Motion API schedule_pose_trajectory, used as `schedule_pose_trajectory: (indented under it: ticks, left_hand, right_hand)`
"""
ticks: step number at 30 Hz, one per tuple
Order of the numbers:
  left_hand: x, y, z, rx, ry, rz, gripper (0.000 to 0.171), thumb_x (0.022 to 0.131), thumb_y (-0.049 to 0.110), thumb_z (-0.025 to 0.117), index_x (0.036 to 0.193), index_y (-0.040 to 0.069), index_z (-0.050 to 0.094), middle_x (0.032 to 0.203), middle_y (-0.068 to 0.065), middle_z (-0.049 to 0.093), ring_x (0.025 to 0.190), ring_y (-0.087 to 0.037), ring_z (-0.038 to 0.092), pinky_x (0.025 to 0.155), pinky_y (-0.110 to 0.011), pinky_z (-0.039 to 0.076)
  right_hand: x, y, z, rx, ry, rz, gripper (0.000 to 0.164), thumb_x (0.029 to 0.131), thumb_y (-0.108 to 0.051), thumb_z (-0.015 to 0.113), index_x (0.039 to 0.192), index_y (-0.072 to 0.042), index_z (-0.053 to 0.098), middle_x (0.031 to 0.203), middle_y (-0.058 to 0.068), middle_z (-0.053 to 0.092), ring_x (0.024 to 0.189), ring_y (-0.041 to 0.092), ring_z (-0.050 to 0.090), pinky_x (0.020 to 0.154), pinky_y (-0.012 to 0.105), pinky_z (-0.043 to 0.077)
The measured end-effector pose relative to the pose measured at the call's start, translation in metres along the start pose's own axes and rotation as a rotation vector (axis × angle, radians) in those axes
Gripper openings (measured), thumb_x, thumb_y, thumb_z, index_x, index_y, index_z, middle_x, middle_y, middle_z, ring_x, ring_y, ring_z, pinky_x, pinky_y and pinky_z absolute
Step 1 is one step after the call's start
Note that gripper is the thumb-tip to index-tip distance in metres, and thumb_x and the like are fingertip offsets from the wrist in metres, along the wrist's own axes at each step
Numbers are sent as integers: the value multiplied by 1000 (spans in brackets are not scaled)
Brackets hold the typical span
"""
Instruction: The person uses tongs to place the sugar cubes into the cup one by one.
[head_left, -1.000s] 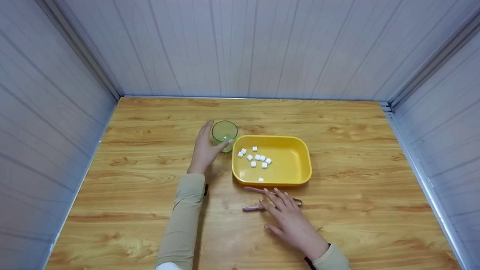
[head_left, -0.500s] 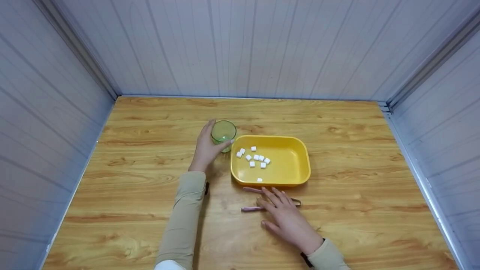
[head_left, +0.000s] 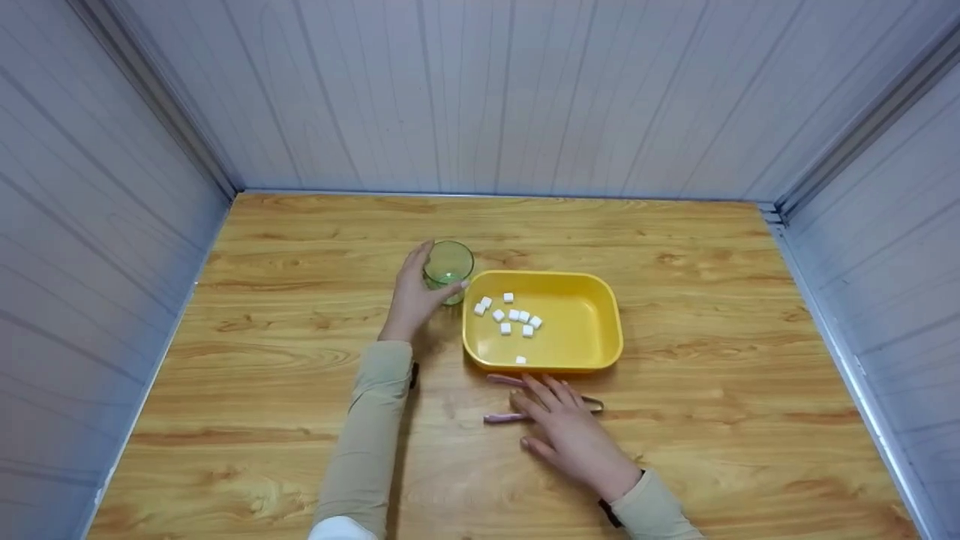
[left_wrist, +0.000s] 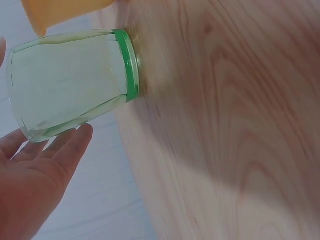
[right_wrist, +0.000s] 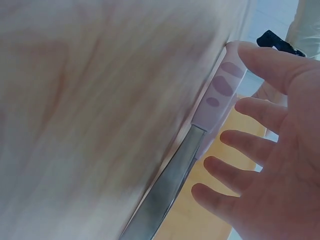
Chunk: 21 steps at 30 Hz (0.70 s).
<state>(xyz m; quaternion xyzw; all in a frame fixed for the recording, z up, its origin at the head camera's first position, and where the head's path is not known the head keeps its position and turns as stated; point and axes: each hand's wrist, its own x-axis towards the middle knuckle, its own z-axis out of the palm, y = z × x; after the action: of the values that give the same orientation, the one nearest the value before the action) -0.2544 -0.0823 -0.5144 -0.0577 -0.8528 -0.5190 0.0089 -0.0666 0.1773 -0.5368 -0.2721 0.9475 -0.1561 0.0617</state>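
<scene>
A clear green glass [head_left: 450,262] stands upright on the table, left of a yellow plastic basin [head_left: 574,330]. My left hand [head_left: 411,300] spreads around the glass, thumb on the near side and fingers on the left. In the left wrist view these fingers [left_wrist: 75,145] look fairly straight, fingertips right at the glass wall. My right hand [head_left: 574,439] hovers palm down over metal tongs [head_left: 504,418] with pink ends, covering their middle. Its fingers [right_wrist: 250,140] are extended and apart in the right wrist view, with the thumb close to one pink end. Several small white cubes [head_left: 505,328] lie in the basin.
The wood-grain table [head_left: 712,420] is enclosed by pale panel walls [head_left: 480,97] at the back and on both sides. The tongs lie splayed just in front of the basin's near edge. The basin stands close beside the glass.
My left fingers have edged slightly closer around the glass. My right hand has shifted a little left over the tongs. The glass, tongs and cubes keep their places.
</scene>
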Motion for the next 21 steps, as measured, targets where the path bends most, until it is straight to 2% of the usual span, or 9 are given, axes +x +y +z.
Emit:
schedule_pose_trajectory:
  ticks: [8, 12, 17, 21]
  left_hand:
    - [3, -1, -1, -3, 7, 23, 88, 81, 37, 77, 150, 9, 30, 152, -7, 29, 133, -26, 34, 105, -40, 37]
    - [3, -1, -1, -7, 2, 19, 88, 81, 37, 76, 150, 12, 29, 152, -6, 29, 133, -25, 34, 105, -39, 37]
    - [3, -2, -1, -12, -3, 7, 87, 81, 36, 76, 151, 14, 28, 152, -6, 28, 134, -25, 33, 106, -39, 36]
    - [3, -2, 0, -28, 1, 23, 86, 82, 33, 77, 150, 12, 29, 150, -8, 31, 133, -29, 34, 106, -41, 36]
  right_hand:
    - [3, 0, 0, -22, -12, 1, 53, 94, -36, 60, 143, -20, 47, 152, 10, 31, 135, 38, 30, 110, 56, 21]
    - [4, -1, 1, -24, -9, 4, 51, 95, -32, 60, 143, -21, 47, 150, 11, 34, 134, 37, 32, 109, 56, 23]
    - [6, 0, 4, -58, 30, -7, 47, 94, -25, 62, 140, -21, 50, 147, 12, 40, 130, 36, 39, 107, 55, 29]
    - [8, 1, 8, -113, 50, -20, 45, 95, -14, 58, 138, -21, 52, 143, 13, 44, 125, 35, 43, 104, 55, 34]
